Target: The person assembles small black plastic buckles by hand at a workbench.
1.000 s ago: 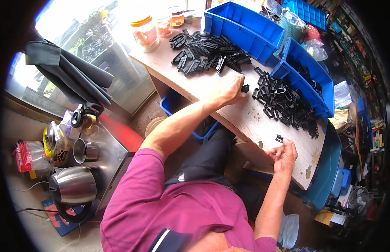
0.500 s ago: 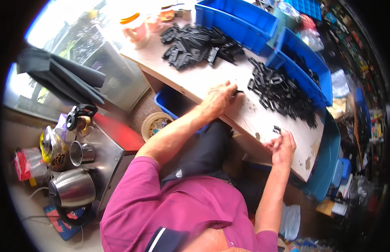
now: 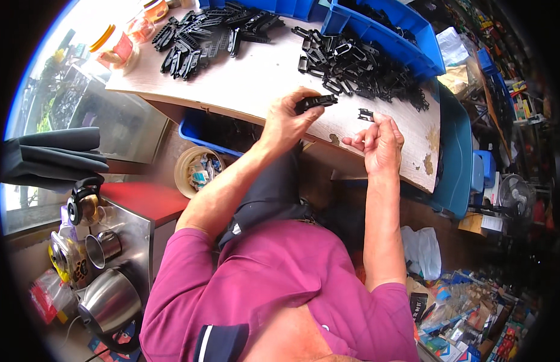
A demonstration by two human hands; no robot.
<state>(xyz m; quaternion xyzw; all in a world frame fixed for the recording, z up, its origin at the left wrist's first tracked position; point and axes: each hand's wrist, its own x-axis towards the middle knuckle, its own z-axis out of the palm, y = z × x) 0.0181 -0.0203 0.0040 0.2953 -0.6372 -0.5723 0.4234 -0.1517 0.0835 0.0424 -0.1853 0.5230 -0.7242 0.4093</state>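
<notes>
My left hand [image 3: 290, 118] is closed round a long black plastic part [image 3: 316, 104], its far end pointing right above the table's near edge. Between the fingertips of my right hand [image 3: 381, 143] is a small black plastic clip [image 3: 366, 114], held a short way to the right of the long part; the two pieces are apart. Beyond my hands a heap of small black clips [image 3: 346, 60] lies on the pale table [image 3: 243, 78]. Farther left is a pile of long ribbed black parts [image 3: 198, 37], like those in my left hand.
Blue bins [image 3: 385, 37] line the table's far side, one with black parts inside. A jar with an orange lid [image 3: 115, 49] stands at the left end. Below the table edge are a blue crate [image 3: 202, 137] and a round waste bucket [image 3: 184, 175]. A steel kettle [image 3: 111, 300] sits at left.
My left hand has raised the long black part into clear view. My right hand has brought the clip closer to it. The whole view has shifted, so the table appears farther up and left.
</notes>
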